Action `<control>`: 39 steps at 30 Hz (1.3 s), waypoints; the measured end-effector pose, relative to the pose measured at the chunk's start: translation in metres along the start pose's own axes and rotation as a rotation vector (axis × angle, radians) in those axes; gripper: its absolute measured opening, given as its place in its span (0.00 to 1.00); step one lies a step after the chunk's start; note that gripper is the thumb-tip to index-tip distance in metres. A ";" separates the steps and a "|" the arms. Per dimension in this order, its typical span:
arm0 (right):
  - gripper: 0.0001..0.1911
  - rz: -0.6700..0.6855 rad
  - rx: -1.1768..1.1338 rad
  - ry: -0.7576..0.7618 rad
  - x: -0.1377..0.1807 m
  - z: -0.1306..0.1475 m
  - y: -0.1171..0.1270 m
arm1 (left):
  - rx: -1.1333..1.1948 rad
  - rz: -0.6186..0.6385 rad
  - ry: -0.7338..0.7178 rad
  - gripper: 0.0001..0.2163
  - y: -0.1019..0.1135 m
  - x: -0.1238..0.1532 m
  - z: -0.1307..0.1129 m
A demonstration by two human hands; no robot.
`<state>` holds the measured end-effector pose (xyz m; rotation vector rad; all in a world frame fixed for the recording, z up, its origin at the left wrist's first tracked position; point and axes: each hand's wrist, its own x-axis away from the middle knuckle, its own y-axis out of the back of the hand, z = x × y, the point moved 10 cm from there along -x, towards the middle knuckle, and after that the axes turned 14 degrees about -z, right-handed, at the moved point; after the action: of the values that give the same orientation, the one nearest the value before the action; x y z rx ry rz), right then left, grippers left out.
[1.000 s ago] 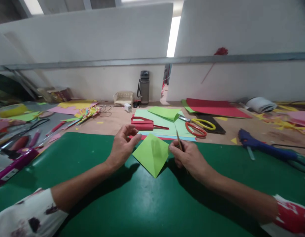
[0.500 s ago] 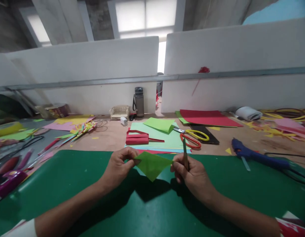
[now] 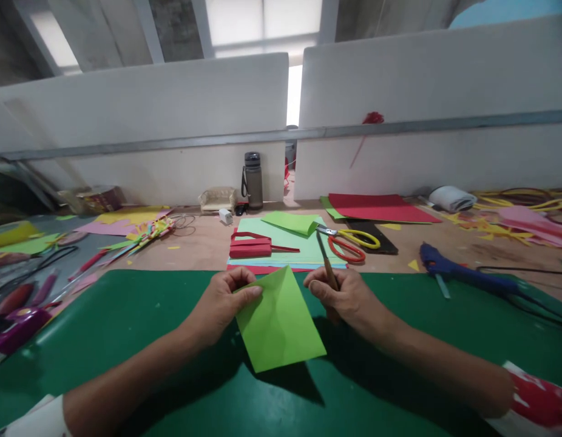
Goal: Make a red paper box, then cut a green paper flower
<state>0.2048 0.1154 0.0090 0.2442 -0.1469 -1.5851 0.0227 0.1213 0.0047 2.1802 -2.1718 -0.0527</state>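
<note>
Two hands meet at one light-green paper square (image 3: 278, 321) over the dark green cutting mat (image 3: 126, 315). The left hand (image 3: 224, 303) pinches its left edge, and the right hand (image 3: 342, 294), just beside its right edge, is closed round a thin brown stick (image 3: 325, 262). The dark lidded bottle (image 3: 253, 172) at the back wall hides its contents. Bare mat lies on either side.

The green mat (image 3: 126, 315) lies bare on both sides of the hands. Beyond its far edge, the paper stack (image 3: 281, 243), scissors (image 3: 349, 243) and glue gun (image 3: 463, 276) crowd the bench (image 3: 203, 246).
</note>
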 end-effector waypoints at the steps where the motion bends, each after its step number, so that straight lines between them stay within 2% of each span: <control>1: 0.22 0.015 -0.016 -0.021 0.001 -0.001 -0.002 | -0.002 0.005 0.022 0.12 -0.002 0.000 0.004; 7: 0.20 0.111 -0.112 -0.109 0.007 -0.006 -0.017 | 0.057 0.057 0.103 0.12 -0.009 0.001 0.018; 14: 0.16 0.110 -0.146 -0.159 0.010 -0.011 -0.020 | 0.213 0.112 0.231 0.14 -0.019 0.005 0.028; 18: 0.17 0.151 -0.153 -0.163 0.013 -0.013 -0.025 | 0.268 0.120 0.276 0.15 -0.022 0.008 0.028; 21: 0.18 0.131 -0.114 -0.167 0.011 -0.016 -0.024 | 0.278 0.101 0.312 0.15 -0.022 0.009 0.030; 24: 0.16 0.094 0.009 -0.202 0.007 -0.026 -0.018 | 0.284 0.027 0.335 0.13 -0.018 0.009 0.033; 27: 0.16 0.117 0.046 -0.229 0.006 -0.033 -0.019 | 0.325 -0.074 0.319 0.12 -0.012 0.008 0.032; 31: 0.17 0.104 -0.115 -0.322 0.009 -0.037 -0.024 | 0.387 -0.124 0.272 0.10 -0.013 0.014 0.029; 33: 0.17 0.087 -0.143 -0.340 0.009 -0.036 -0.026 | 0.385 -0.108 0.264 0.11 -0.016 0.019 0.030; 36: 0.15 0.082 -0.079 -0.310 0.004 -0.031 -0.024 | 0.258 -0.018 0.242 0.13 -0.023 0.020 0.030; 38: 0.11 0.103 -0.012 -0.282 0.000 -0.027 -0.022 | 0.119 0.035 0.122 0.20 -0.021 0.014 0.018; 39: 0.09 0.122 0.029 -0.270 -0.001 -0.026 -0.021 | 0.050 0.043 0.013 0.25 -0.018 0.009 0.006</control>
<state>0.1913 0.1190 -0.0208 0.0416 -0.3877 -1.4894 0.0405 0.1120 -0.0024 2.1515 -2.2360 0.0182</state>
